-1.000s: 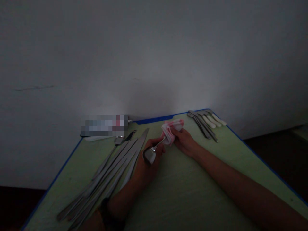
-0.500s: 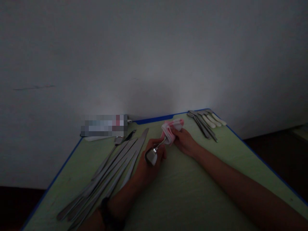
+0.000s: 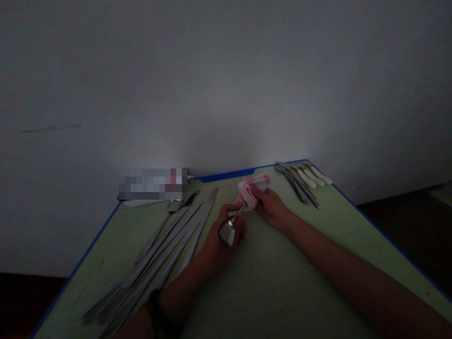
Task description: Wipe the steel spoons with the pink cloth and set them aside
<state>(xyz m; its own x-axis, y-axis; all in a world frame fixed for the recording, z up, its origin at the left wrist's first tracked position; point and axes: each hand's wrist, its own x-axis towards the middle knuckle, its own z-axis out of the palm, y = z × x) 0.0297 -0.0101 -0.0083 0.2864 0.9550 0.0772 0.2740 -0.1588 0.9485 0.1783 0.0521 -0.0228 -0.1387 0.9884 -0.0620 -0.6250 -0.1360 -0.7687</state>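
Note:
A metal spoon (image 3: 226,232) lies across my left hand (image 3: 221,238), its bowl toward me and its handle running up into a folded cloth. My left fingers are closed around the spoon's neck. The pink and white cloth (image 3: 247,195) is pinched in my right hand (image 3: 271,207), wrapped about the spoon's handle, so the far end of the handle is hidden. Left of my left hand lie several long table knives (image 3: 176,235), spread in a fan on the green table (image 3: 268,282).
Several metal utensils (image 3: 298,186) and some white-handled ones (image 3: 309,178) lie at the back right corner. A blurred-out package (image 3: 153,184) sits at the back left. A blue edge (image 3: 228,175) borders the table, and a grey wall (image 3: 226,84) stands behind it.
The spoon's bowl has shifted slightly right and down, together with my left hand. My right hand and the cloth have stayed nearly in place.

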